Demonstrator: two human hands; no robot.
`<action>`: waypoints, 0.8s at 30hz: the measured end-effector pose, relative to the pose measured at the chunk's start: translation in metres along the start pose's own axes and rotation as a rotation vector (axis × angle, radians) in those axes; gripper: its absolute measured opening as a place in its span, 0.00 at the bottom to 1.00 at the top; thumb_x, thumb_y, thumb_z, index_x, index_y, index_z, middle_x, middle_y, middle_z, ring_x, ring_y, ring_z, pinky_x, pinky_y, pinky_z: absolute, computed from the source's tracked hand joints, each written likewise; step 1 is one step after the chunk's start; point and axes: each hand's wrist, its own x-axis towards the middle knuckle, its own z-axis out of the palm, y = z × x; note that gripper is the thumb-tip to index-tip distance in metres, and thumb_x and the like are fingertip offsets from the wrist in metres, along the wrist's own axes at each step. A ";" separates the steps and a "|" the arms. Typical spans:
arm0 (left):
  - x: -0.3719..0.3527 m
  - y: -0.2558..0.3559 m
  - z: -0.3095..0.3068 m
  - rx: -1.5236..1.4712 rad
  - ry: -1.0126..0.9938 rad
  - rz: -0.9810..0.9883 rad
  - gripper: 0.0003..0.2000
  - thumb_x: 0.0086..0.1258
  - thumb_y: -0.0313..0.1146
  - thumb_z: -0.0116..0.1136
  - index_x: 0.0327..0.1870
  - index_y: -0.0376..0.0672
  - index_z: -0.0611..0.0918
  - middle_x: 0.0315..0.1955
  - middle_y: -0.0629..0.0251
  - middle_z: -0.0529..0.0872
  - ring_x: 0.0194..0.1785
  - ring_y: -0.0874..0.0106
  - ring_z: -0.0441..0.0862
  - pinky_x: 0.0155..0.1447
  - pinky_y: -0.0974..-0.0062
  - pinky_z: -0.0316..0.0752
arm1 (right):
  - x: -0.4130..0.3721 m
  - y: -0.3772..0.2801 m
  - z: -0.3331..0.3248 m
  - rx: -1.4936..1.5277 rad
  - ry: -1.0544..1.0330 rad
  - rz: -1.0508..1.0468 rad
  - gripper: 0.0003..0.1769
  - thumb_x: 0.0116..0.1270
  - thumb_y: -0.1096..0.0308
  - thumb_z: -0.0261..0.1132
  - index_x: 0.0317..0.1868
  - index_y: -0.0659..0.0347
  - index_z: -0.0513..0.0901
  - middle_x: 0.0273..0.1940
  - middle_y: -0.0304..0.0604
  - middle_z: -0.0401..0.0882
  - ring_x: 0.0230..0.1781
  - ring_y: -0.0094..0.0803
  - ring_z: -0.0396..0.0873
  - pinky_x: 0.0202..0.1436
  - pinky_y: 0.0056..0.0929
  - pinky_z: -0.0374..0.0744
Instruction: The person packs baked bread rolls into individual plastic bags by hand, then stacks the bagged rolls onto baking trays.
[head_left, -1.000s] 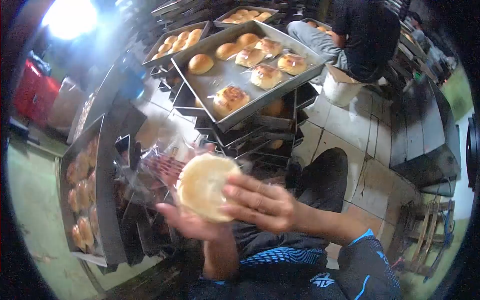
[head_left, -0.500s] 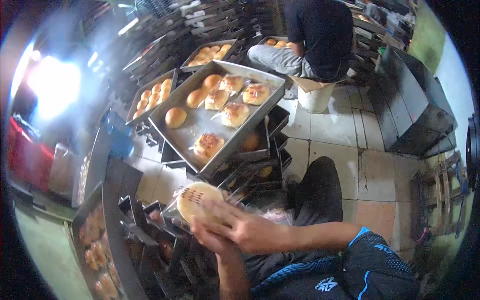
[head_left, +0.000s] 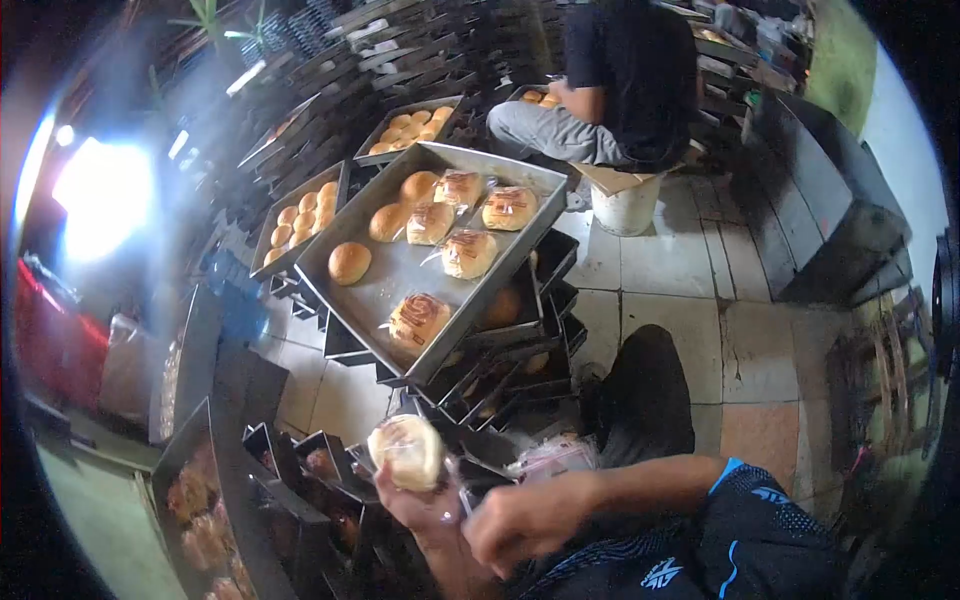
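Observation:
A pale round bun (head_left: pixel 405 450) in a clear plastic bag rests in my left hand (head_left: pixel 425 512), whose fingers hold it from below. My right hand (head_left: pixel 525 520) is closed just to the right. A shiny strip of the bag (head_left: pixel 458 492) reaches toward its curled fingertips, which are partly hidden. Beyond my hands, a metal baking tray (head_left: pixel 470 325) sits tilted on a stack of trays. It carries bare brown buns (head_left: pixel 349 263) and several bagged buns (head_left: pixel 418 318) with dark print on the plastic.
A pile of clear printed bags (head_left: pixel 555 456) lies by my leg. More trays of bagged buns (head_left: pixel 205 530) stand at lower left, and trays of bare buns (head_left: pixel 410 128) farther back. Another person (head_left: pixel 635 80) sits on a white bucket (head_left: pixel 625 208). Metal boxes (head_left: pixel 830 200) stand at right.
The bun has turned and now sits in my left hand alone, slightly lower. My right hand has come off the bun and moved down and right.

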 end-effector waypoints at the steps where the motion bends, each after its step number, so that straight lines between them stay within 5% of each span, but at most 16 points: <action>1: -0.003 0.007 0.003 -0.044 0.010 -0.002 0.32 0.71 0.53 0.48 0.69 0.40 0.71 0.55 0.47 0.83 0.52 0.55 0.85 0.50 0.55 0.85 | -0.004 -0.006 -0.010 0.135 -0.157 -0.023 0.04 0.63 0.73 0.69 0.33 0.65 0.83 0.33 0.49 0.83 0.35 0.44 0.83 0.41 0.36 0.80; 2: -0.007 0.013 0.005 -0.090 0.021 -0.005 0.33 0.70 0.56 0.47 0.69 0.41 0.71 0.55 0.47 0.83 0.51 0.55 0.86 0.48 0.54 0.86 | -0.008 -0.009 -0.016 0.274 -0.312 -0.045 0.09 0.69 0.68 0.68 0.33 0.65 0.84 0.35 0.48 0.83 0.37 0.42 0.83 0.40 0.33 0.80; 3: -0.001 0.019 -0.018 -0.216 -0.276 -0.126 0.35 0.69 0.59 0.51 0.68 0.40 0.73 0.55 0.55 0.84 0.52 0.54 0.86 0.49 0.49 0.86 | -0.021 0.004 -0.019 0.292 -0.181 0.227 0.09 0.69 0.66 0.69 0.38 0.65 0.85 0.39 0.49 0.84 0.40 0.42 0.84 0.43 0.34 0.81; 4: -0.006 0.015 -0.019 -0.169 -0.187 -0.098 0.35 0.69 0.59 0.51 0.68 0.39 0.73 0.56 0.54 0.84 0.52 0.54 0.86 0.50 0.50 0.86 | -0.035 0.025 -0.022 0.305 -0.050 0.502 0.11 0.68 0.64 0.71 0.43 0.65 0.86 0.42 0.50 0.85 0.43 0.41 0.85 0.47 0.35 0.82; 6: -0.008 0.005 -0.012 -0.066 -0.016 -0.047 0.34 0.70 0.58 0.50 0.67 0.37 0.73 0.56 0.53 0.84 0.53 0.54 0.86 0.51 0.50 0.86 | -0.036 0.060 -0.008 -0.891 0.660 0.435 0.19 0.64 0.65 0.73 0.54 0.63 0.85 0.47 0.52 0.85 0.47 0.47 0.84 0.57 0.39 0.82; 7: -0.014 -0.005 -0.006 0.001 0.058 -0.032 0.32 0.74 0.55 0.46 0.67 0.35 0.73 0.57 0.51 0.83 0.55 0.55 0.85 0.56 0.55 0.84 | -0.032 0.057 -0.008 -0.888 0.717 0.307 0.16 0.66 0.65 0.72 0.52 0.62 0.86 0.46 0.51 0.85 0.48 0.47 0.83 0.56 0.41 0.82; 10: -0.043 -0.030 -0.012 -0.016 -0.174 -0.244 0.31 0.80 0.55 0.42 0.71 0.37 0.70 0.62 0.53 0.80 0.61 0.60 0.81 0.62 0.64 0.79 | -0.028 0.057 -0.008 -0.876 0.788 0.043 0.12 0.68 0.65 0.70 0.47 0.63 0.87 0.42 0.48 0.85 0.47 0.42 0.83 0.53 0.39 0.81; 12: -0.042 -0.077 -0.048 0.373 0.091 0.070 0.30 0.84 0.53 0.39 0.72 0.35 0.68 0.59 0.56 0.80 0.57 0.64 0.81 0.61 0.64 0.78 | -0.025 0.057 -0.004 -0.721 0.904 0.108 0.09 0.69 0.68 0.69 0.44 0.64 0.88 0.40 0.45 0.85 0.44 0.36 0.83 0.51 0.35 0.81; 13: -0.043 -0.070 -0.006 0.533 0.157 0.464 0.24 0.83 0.46 0.48 0.66 0.33 0.73 0.53 0.57 0.84 0.52 0.67 0.83 0.58 0.68 0.78 | -0.019 0.052 -0.003 -0.572 0.996 0.237 0.07 0.70 0.70 0.68 0.43 0.64 0.88 0.38 0.44 0.85 0.43 0.33 0.83 0.50 0.32 0.80; 16: -0.037 -0.046 -0.042 0.967 -0.089 0.821 0.17 0.81 0.40 0.55 0.54 0.32 0.80 0.44 0.57 0.87 0.45 0.69 0.85 0.53 0.70 0.80 | -0.017 0.066 0.002 -0.282 1.113 0.376 0.09 0.75 0.70 0.64 0.41 0.66 0.88 0.36 0.42 0.84 0.40 0.26 0.81 0.46 0.26 0.78; 17: -0.033 -0.037 -0.047 1.131 -0.015 0.847 0.13 0.79 0.36 0.58 0.42 0.32 0.84 0.38 0.57 0.89 0.40 0.69 0.86 0.49 0.72 0.81 | -0.015 0.067 0.003 -0.253 1.092 0.402 0.09 0.75 0.69 0.65 0.42 0.66 0.88 0.36 0.42 0.84 0.38 0.26 0.81 0.45 0.26 0.78; 18: -0.030 -0.037 -0.059 0.937 0.019 0.793 0.16 0.79 0.41 0.59 0.41 0.32 0.83 0.39 0.51 0.88 0.44 0.67 0.85 0.49 0.68 0.81 | -0.012 0.067 0.003 -0.220 1.068 0.434 0.09 0.75 0.68 0.65 0.43 0.66 0.88 0.36 0.42 0.84 0.37 0.26 0.81 0.43 0.26 0.77; 22: -0.037 0.012 -0.053 1.214 0.104 1.261 0.12 0.76 0.37 0.62 0.39 0.36 0.85 0.38 0.56 0.85 0.40 0.63 0.85 0.43 0.68 0.81 | 0.017 0.029 -0.026 -0.854 0.769 0.197 0.05 0.61 0.71 0.75 0.36 0.62 0.90 0.38 0.41 0.83 0.38 0.34 0.82 0.42 0.31 0.80; 24: -0.030 0.019 -0.086 1.386 0.052 1.427 0.11 0.74 0.37 0.64 0.39 0.37 0.86 0.38 0.59 0.84 0.40 0.63 0.84 0.42 0.68 0.80 | 0.001 0.088 -0.021 -0.877 0.831 -0.124 0.08 0.58 0.77 0.74 0.39 0.61 0.90 0.39 0.41 0.82 0.31 0.32 0.82 0.34 0.28 0.81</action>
